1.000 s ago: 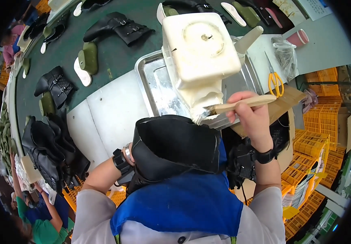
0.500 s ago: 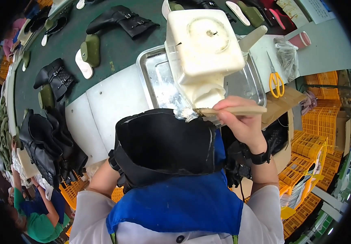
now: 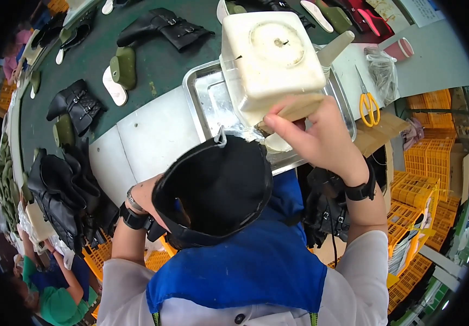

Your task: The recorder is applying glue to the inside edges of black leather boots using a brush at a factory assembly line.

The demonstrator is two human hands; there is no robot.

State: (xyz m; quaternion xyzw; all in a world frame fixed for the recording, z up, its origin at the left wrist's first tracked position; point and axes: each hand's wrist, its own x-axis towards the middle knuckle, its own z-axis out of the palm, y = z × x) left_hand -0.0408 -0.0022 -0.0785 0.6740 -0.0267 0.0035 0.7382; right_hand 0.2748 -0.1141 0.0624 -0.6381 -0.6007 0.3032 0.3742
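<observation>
A black boot (image 3: 213,190) stands in front of my chest, its wide shaft opening turned up toward me. My left hand (image 3: 146,196) holds the shaft from its left side, the fingers hidden behind the leather. Pinched in my right hand (image 3: 321,130) is a flat wooden-handled brush (image 3: 298,110). Its whitish, wet-looking tip is at the far rim of the boot opening, by a white smear; exact contact is hard to see. Just beyond, an upturned white plastic container (image 3: 275,54) rests in a metal tray (image 3: 202,98), its mouth partly behind my right hand.
Orange-handled scissors (image 3: 369,106) and a clear plastic bag (image 3: 382,76) lie right of the tray. Black boots (image 3: 164,28), green shoe lasts (image 3: 123,68) and white insoles (image 3: 114,87) sit on the green table. Orange crates (image 3: 416,201) stand at right; a co-worker (image 3: 55,293) is at lower left.
The boot has tilted and turned, its far rim rising and shifting left, and my left hand has come into view. My right hand has moved up, tilting the brush handle upward.
</observation>
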